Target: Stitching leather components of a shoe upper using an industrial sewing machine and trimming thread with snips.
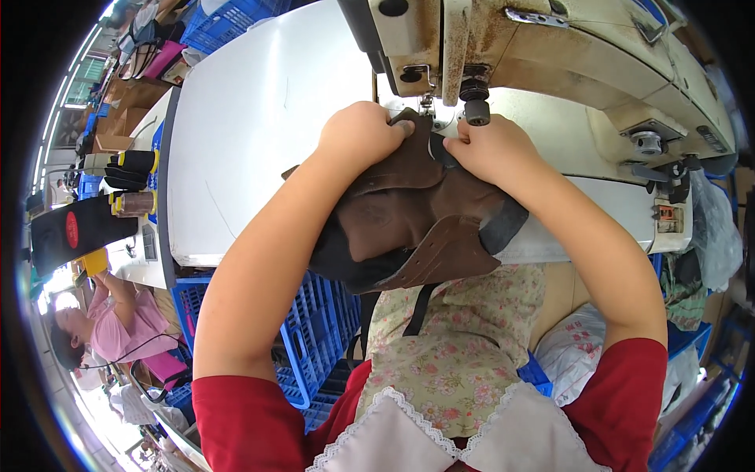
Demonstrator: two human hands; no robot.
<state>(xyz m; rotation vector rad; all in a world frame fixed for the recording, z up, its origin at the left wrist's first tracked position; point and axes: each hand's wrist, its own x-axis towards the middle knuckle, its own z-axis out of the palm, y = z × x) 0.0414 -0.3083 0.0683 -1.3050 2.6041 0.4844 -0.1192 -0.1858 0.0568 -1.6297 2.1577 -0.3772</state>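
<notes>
A brown leather shoe upper (409, 216) with a black lining lies on the white sewing table (252, 134), its far edge under the needle of the cream sewing machine (543, 55). My left hand (360, 134) is clenched on the left side of the upper's far edge. My right hand (491, 145) pinches the right side, just below the presser foot (429, 106). A black strap (421, 311) hangs from the upper toward my floral apron.
A blue plastic crate (311, 334) stands under the table by my left arm. Another person in a pink top (110, 326) sits at the lower left. More blue crates (224, 23) and boxes are at the far left. Bagged goods (574, 346) lie at my right.
</notes>
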